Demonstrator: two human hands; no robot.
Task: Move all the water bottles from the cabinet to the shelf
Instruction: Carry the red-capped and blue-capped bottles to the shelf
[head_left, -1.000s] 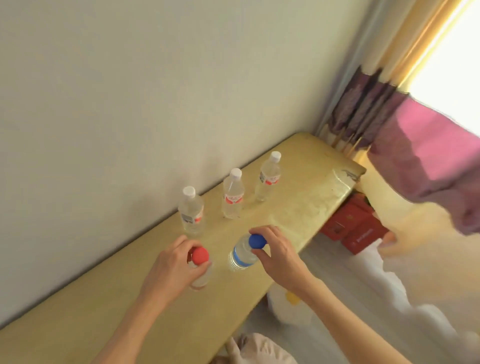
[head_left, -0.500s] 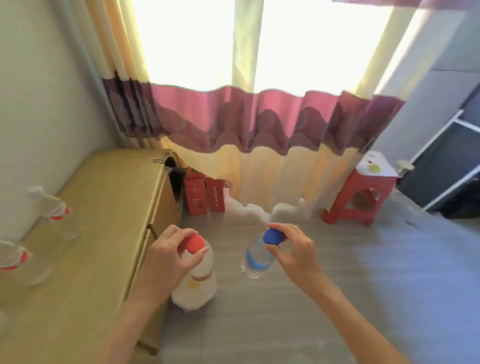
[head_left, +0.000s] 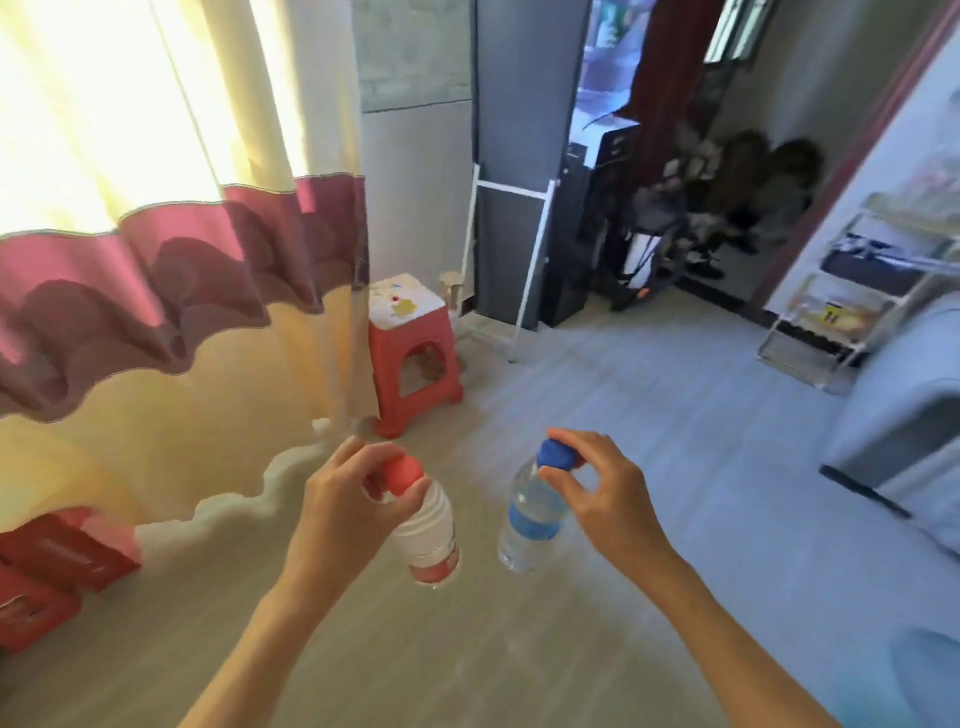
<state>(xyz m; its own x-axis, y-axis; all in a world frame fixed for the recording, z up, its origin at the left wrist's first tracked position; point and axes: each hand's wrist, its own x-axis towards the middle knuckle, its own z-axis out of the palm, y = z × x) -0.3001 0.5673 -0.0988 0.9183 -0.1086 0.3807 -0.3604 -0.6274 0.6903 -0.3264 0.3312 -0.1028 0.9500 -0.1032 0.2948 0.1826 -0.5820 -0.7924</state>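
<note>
The left hand (head_left: 337, 499) pinches the red cap of a clear ribbed plastic bottle with a red label (head_left: 428, 535), and the right hand (head_left: 597, 488) pinches the blue cap of a clear plastic bottle with a blue label (head_left: 530, 519); both hang in mid-air over the grey floor, side by side and apart. Held only by the caps, the bottles look light but free to swing, and their thin walls would likely dent, so a grasp round the body should be steadier. A white wire shelf rack (head_left: 852, 291) stands at the far right.

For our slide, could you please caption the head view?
Left hand holds a red-capped bottle and right hand a blue-capped bottle by their tops above the floor, near a red stool.
</note>
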